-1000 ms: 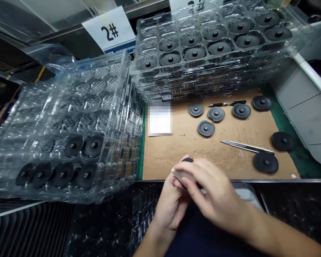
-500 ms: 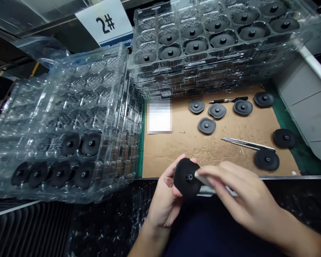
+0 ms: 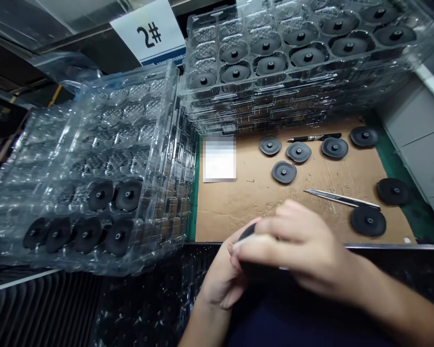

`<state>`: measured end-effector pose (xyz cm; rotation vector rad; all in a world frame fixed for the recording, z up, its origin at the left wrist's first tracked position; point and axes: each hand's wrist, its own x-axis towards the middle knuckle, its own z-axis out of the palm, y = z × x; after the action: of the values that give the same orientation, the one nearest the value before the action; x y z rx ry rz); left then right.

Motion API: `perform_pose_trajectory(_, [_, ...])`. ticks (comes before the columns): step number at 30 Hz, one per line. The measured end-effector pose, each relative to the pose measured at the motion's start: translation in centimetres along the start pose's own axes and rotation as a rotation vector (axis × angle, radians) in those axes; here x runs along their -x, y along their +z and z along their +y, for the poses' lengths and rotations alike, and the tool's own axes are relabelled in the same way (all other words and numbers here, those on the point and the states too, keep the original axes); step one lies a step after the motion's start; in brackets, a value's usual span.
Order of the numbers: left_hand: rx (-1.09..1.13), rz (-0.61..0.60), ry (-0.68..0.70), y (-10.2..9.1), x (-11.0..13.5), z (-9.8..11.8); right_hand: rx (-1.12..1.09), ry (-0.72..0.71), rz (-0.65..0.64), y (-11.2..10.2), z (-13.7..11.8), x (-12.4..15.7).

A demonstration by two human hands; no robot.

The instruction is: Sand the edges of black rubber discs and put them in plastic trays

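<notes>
Left hand (image 3: 220,277): curled around black disc (image 3: 248,232).
Right hand (image 3: 296,241): closed over it.
Clear tray (image 3: 94,144): six discs seated, many pockets unfilled.
Cardboard (image 3: 238,212): seven loose discs (image 3: 284,172).

**Workstation background, seen from above**

Upper centre: white placard (image 3: 148,30) marked "2#", with a blue band, against a dark rail (image 3: 75,36). Upper left: translucent panels (image 3: 32,19) and a short yellow bar (image 3: 55,95) in shadow. Right: grey panels (image 3: 419,140) edged by a white strip (image 3: 432,77), above a green mat (image 3: 408,217). Lower left: ribbed black panel (image 3: 39,308).
</notes>
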<state>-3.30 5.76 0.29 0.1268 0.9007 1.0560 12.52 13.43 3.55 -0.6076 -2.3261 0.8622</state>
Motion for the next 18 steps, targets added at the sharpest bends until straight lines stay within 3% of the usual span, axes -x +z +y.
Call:
perform_pose_trajectory(4, [0.095,-0.193,0.009,-0.8,0.3,0.5,-0.035,0.331,0.033,0.3,3.3,2.3])
perform_pose_trajectory(9, [0.152,-0.261,0.01,-1.4,0.5,0.6,-0.088,0.55,-0.113,5.0,6.3,7.9])
perform_pose_trajectory(12, [0.156,-0.245,-0.013,-1.5,0.5,0.5,-0.098,0.596,-0.097,5.5,6.0,8.6])
perform_pose_trajectory(15, [0.147,-0.231,-0.049,-1.0,0.6,0.3,-0.035,0.614,0.1,3.0,3.6,6.3])
perform_pose_trajectory(17, [0.138,-0.187,-0.04,-0.3,0.5,0.1,0.005,0.486,0.242,1.1,1.4,3.9])
perform_pose_trajectory(18, [0.134,-0.139,-0.033,0.0,0.4,-0.1,0.005,0.366,0.249,0.6,0.4,2.9])
